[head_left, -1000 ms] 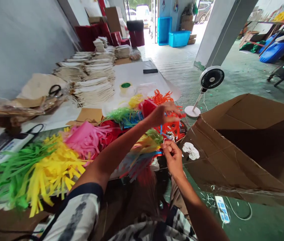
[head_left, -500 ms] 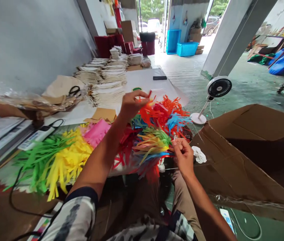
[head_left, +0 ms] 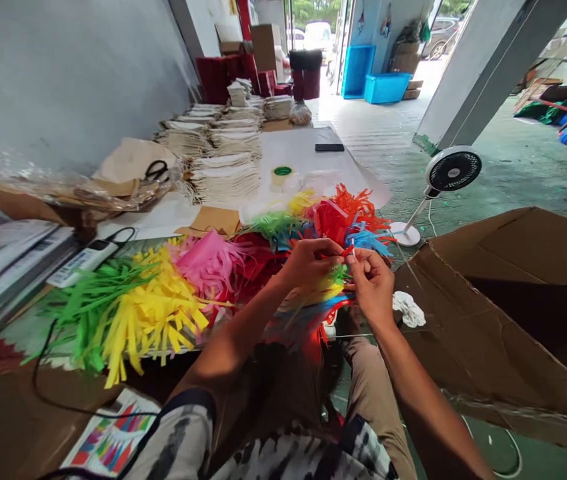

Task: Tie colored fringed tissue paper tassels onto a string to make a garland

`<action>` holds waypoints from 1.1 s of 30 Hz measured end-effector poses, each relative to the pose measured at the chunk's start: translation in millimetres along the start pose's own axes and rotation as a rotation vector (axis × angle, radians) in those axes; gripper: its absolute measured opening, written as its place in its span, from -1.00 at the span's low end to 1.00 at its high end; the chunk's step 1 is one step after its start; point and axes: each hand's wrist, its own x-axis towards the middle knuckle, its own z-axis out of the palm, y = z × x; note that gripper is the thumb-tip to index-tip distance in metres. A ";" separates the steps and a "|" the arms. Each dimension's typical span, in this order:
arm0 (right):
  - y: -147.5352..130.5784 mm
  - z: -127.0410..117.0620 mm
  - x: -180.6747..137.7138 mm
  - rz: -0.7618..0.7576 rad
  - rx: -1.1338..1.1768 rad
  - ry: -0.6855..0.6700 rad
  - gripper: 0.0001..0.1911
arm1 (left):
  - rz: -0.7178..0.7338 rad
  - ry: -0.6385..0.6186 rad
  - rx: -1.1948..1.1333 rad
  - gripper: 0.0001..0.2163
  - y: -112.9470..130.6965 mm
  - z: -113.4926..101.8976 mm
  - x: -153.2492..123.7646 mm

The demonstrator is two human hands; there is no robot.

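My left hand [head_left: 313, 261] is closed in a pinch on the twisted top of a red tissue-paper tassel [head_left: 347, 251]. Right against it, my right hand [head_left: 374, 283] pinches a thin white string [head_left: 353, 244]; its tip sticks up between the fingers. Multicoloured tassels hang below both hands, partly hidden and blurred. Just beyond them lies a heap of orange-red tassels [head_left: 356, 203], with blue tassels [head_left: 369, 240] beside it. On the left of the table are pink [head_left: 208, 263], yellow [head_left: 156, 307] and green tassels [head_left: 96, 310].
A large open cardboard box [head_left: 513, 313] stands on the right, with a white fan [head_left: 453, 170] behind it. Farther back are tape [head_left: 282, 179], a phone [head_left: 329, 147], stacked pale cloth pieces [head_left: 226, 177] and scissors [head_left: 157, 171]. A crumpled white tissue [head_left: 408, 309] lies near my right hand.
My left hand has come down and right with the red tassel, meeting my right hand. My right hand has risen slightly. The view has shifted a little, uncovering the tape roll.
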 end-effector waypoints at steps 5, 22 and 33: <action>3.7 -0.4 1.9 -0.008 -0.021 -0.033 -0.67 | -0.038 0.021 -0.019 -0.72 0.8 3.9 -6.2; 3.3 9.6 1.8 -0.046 -0.087 -0.036 -0.68 | -0.149 0.076 -0.162 -0.65 4.0 2.8 -12.6; 2.9 11.5 -0.7 -0.100 -0.153 -0.045 -0.71 | -0.175 0.154 -0.115 -0.65 7.9 6.9 -15.0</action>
